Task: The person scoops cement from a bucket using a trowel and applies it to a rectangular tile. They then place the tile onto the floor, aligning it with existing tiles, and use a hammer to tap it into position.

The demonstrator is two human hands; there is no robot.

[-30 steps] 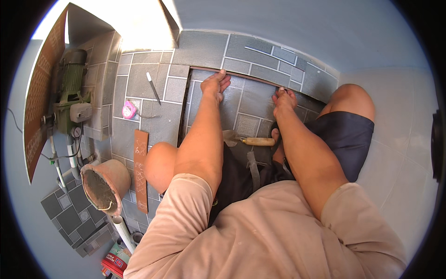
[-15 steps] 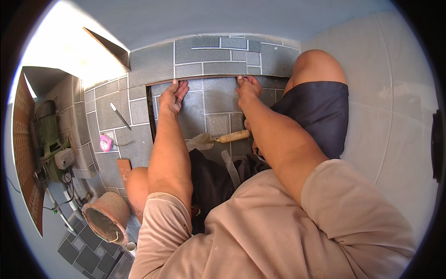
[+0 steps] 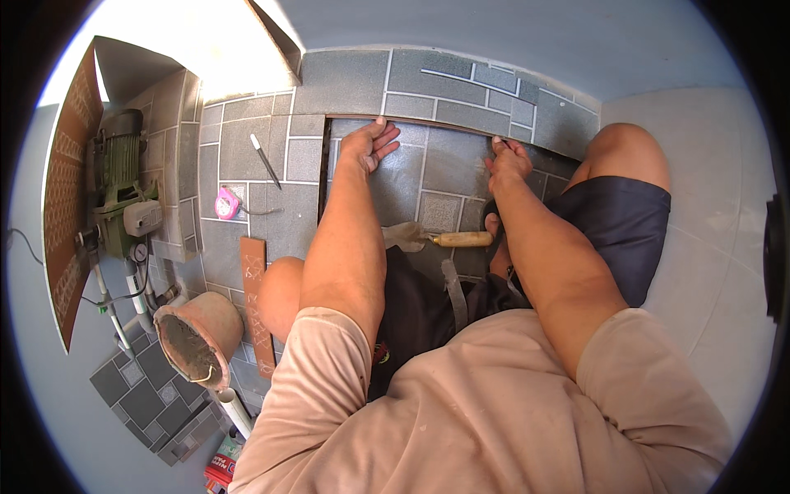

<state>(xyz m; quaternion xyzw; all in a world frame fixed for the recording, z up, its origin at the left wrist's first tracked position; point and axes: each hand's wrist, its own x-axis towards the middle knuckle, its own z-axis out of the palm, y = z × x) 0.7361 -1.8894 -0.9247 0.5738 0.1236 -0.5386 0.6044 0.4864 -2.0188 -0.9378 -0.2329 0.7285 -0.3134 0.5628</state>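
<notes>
A grey patterned floor tile (image 3: pixel 395 185) lies between my forearms, with a dark gap along its left side. A brown edge shows along its far side, where it meets the grey tiles by the wall (image 3: pixel 329 82). My left hand (image 3: pixel 369 148) has its thumb on this joint, and its other fingers hang loose and apart. Farther right on the same joint, the thumb of my right hand (image 3: pixel 508 158) touches the edge while its fingers are half bent. Before my lap lies a trowel with a yellowish handle (image 3: pixel 462 239); its blade looks smeared.
Left of my arm lie a pen (image 3: pixel 265 160), a pink tape measure (image 3: pixel 226 203) and a narrow brown tile strip (image 3: pixel 257 305). A mortar-crusted bucket (image 3: pixel 218 317) stands near a green pump (image 3: pixel 123 177) with pipes. The blue wall (image 3: pixel 494 29) bounds the far side.
The whole view has swung, so everything sits farther right and more shows at the left. Both thumbs keep to the tile joint, in much the same spots.
</notes>
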